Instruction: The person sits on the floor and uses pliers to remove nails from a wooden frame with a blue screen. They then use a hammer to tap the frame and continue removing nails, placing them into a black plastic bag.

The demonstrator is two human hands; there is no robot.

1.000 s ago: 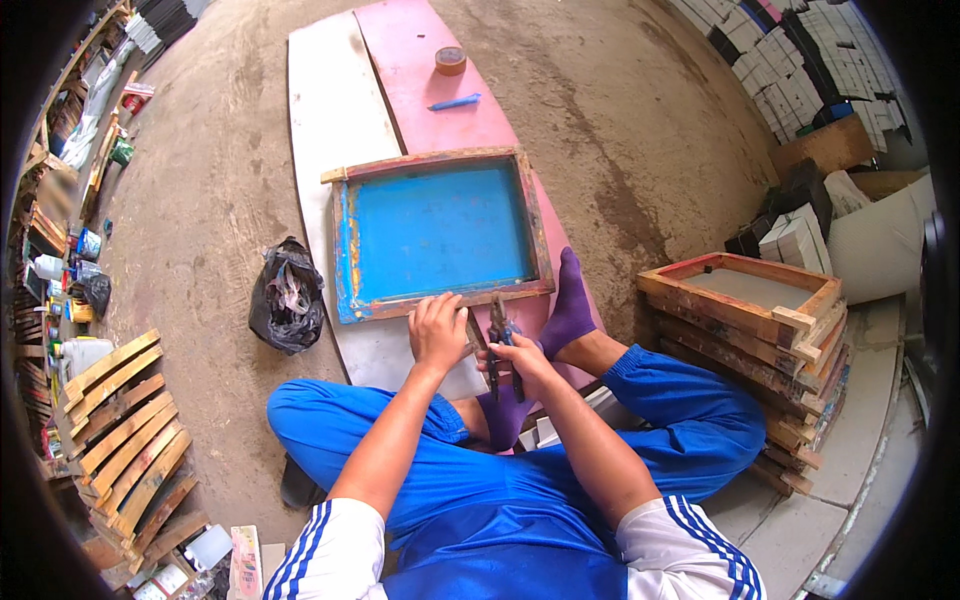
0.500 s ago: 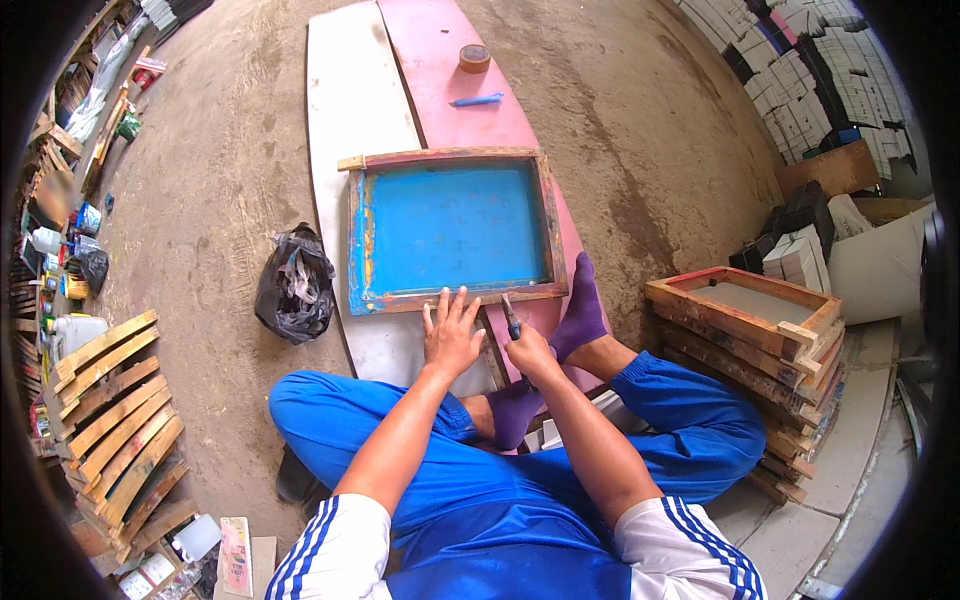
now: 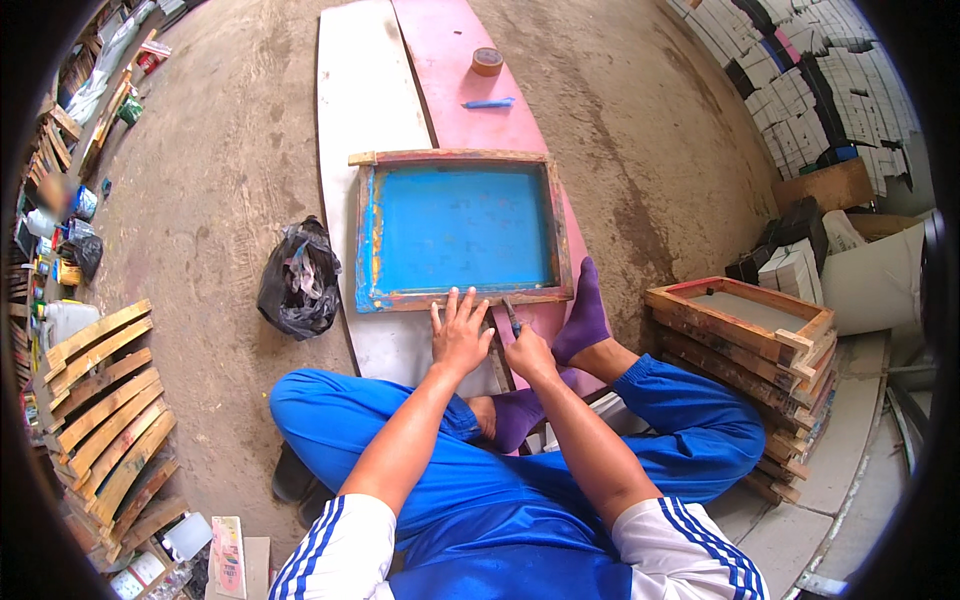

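A wooden screen-printing frame (image 3: 450,157) with blue mesh (image 3: 460,225) lies flat on boards before me. Dried paint stains its wood and inner edges. My left hand (image 3: 459,340) is open, its spread fingertips resting on the frame's near bar. Just to the right, my right hand (image 3: 530,354) is closed round what looks like pliers (image 3: 513,320), with a dark metal head and blue handle. The head meets the outer edge of the near bar; whether its jaws grip anything is too small to tell.
White (image 3: 350,100) and pink (image 3: 445,85) boards lie underneath. Beyond the frame are a tape roll (image 3: 487,62) and a blue cutter (image 3: 488,103). A black plastic bag (image 3: 300,280) sits left. More frames are stacked at right (image 3: 742,312) and left (image 3: 110,430).
The view has shifted slightly, so the boards and frame appear a little further right. Both hands keep their places at the near bar, and the tool's head stays against it.
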